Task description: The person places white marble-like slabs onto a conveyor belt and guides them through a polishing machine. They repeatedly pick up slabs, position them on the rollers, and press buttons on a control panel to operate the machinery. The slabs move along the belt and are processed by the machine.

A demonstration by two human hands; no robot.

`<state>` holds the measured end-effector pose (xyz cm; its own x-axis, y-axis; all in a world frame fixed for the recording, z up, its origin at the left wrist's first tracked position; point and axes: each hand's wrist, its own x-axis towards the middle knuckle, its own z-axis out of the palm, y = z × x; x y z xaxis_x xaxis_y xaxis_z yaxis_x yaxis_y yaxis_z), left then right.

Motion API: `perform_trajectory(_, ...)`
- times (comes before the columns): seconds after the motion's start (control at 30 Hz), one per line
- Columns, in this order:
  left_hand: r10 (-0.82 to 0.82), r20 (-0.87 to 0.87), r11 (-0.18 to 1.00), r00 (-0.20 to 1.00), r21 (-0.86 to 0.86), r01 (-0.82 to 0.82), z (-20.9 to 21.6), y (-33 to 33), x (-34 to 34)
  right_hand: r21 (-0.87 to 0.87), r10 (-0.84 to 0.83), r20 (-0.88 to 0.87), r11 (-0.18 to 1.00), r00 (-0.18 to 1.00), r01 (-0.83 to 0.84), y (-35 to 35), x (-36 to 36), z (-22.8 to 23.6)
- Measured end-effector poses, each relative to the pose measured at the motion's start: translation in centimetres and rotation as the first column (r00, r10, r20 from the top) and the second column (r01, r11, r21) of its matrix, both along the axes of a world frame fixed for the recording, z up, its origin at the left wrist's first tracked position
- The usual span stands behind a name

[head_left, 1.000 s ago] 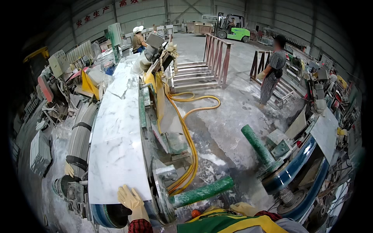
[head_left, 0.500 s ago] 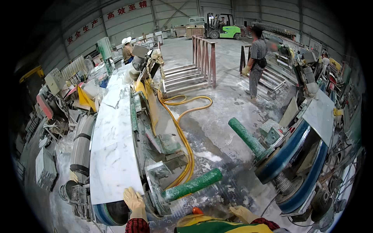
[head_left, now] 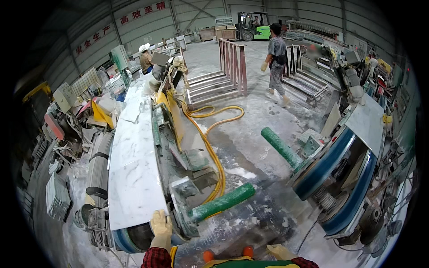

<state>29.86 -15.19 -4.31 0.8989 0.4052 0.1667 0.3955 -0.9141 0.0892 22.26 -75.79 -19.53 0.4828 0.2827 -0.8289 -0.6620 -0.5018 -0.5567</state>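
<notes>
My left hand (head_left: pixel 161 224), loosely open, touches nearest marbled slab (head_left: pixel 137 192) at corner; right hand (head_left: pixel 279 252) loose, seemingly empty. Lopsided push could skew slab.

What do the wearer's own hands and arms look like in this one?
The left hand and right hand both wear pale cream gloves, with no markings that I can make out. Above them are red-and-black checked sleeves; the right one is partly cut off by the picture's lower edge.
</notes>
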Motion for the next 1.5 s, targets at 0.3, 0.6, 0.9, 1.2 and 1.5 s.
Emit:
perform_trajectory(0.3,-0.383,0.164,0.920,0.909,-0.016,0.390,4.8,3.7,-3.1,0.490,0.093,0.010,0.868,0.996,-0.086,22.6,4.4,10.3)
perform_trajectory(0.6,-0.307,0.135,0.952,0.942,0.032,0.306,5.8,23.0,-12.2,0.534,-0.023,-0.119,0.841,0.993,0.083,52.9,3.4,15.3)
perform_trajectory(0.9,-0.183,0.052,0.982,0.982,-0.042,0.185,4.7,29.1,-14.7,0.551,-0.202,-0.303,0.760,0.931,0.344,58.9,1.8,19.9)
perform_trajectory(1.2,-0.462,0.084,0.883,0.883,-0.046,0.467,5.4,25.4,-10.6,0.510,-0.653,-0.462,0.358,0.600,0.782,69.1,3.8,16.1)
perform_trajectory(1.5,-0.465,0.219,0.883,0.858,0.177,0.434,2.0,23.2,-12.9,0.537,-0.619,-0.409,0.431,0.671,0.725,67.4,-0.2,15.9)
